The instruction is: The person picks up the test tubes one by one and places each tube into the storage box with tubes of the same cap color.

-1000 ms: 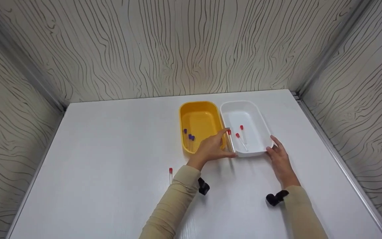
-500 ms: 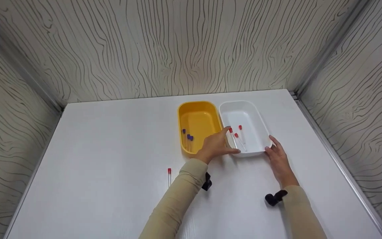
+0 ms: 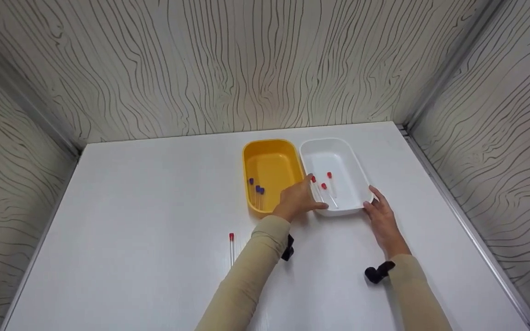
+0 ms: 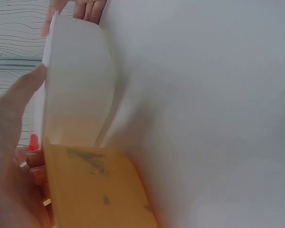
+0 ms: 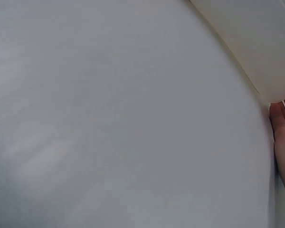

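In the head view, my left hand [image 3: 296, 199] reaches over the near wall between two trays, thumb and fingers spread apart. A red-capped test tube [image 3: 313, 179] lies along the white tray's left side, between the fingertips and thumb; its red cap [image 4: 33, 141] shows beside the fingers in the left wrist view. My right hand [image 3: 381, 220] grips the near right corner of the white tray [image 3: 359, 165] by its rim. Two other red-capped tubes [image 3: 324, 186] lie in that tray. The yellow tray [image 3: 272, 147] beside it holds three blue-capped tubes [image 3: 258, 189].
Another red-capped tube [image 3: 231, 237] lies on the white table [image 3: 154, 207] left of my left sleeve [image 3: 251, 266], which partly hides it. Wood-patterned walls [image 3: 246, 64] enclose the table at the back and sides. A black wrist camera [image 3: 377, 272] sits on the right cuff.
My left hand has lowered the red-capped tube from above the rim between the trays into the white tray. My right hand keeps its grip on the corner.
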`<state>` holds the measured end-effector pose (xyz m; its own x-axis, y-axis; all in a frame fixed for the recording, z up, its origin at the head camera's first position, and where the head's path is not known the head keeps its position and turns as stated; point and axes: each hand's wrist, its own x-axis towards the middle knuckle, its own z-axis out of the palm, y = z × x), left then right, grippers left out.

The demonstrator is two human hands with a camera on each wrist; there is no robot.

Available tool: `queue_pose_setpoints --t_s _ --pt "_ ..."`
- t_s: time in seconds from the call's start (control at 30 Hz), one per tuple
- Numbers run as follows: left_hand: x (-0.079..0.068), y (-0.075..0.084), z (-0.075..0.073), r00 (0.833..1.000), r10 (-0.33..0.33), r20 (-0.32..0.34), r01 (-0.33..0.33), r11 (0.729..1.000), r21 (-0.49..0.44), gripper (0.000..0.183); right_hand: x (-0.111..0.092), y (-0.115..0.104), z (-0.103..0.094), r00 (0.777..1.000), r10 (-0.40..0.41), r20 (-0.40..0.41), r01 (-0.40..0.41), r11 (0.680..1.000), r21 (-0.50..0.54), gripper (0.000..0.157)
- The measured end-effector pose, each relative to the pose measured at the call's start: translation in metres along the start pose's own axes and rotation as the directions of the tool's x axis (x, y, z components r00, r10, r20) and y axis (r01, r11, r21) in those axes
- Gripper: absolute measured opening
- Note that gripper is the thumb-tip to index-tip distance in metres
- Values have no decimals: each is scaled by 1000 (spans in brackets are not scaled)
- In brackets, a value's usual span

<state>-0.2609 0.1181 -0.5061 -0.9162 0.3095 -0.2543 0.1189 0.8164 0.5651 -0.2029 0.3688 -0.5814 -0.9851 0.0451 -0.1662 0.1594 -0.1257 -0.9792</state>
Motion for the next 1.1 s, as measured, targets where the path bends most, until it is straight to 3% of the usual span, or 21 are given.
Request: queue_pose_setpoints --t_s 0.2,0.57,0.83,1.1 --pt "0 -2 -1 999 -35 38 37 998 -52 101 0 0 2 1000 3 -1 -3 1000 -10 65" --pt "-5 -12 4 999 7 34 -2 991 -132 101 0 0 1 1000 9 -4 -9 999 -47 63" --pt "-9 -14 6 999 40 15 -38 991 -129 93 0 -1 -1 1000 7 -14 -8 999 -46 62" --pt "-14 -17 6 992 119 -37 -121 990 -66 78 0 0 1 1000 4 3 -4 1000 -20 63"
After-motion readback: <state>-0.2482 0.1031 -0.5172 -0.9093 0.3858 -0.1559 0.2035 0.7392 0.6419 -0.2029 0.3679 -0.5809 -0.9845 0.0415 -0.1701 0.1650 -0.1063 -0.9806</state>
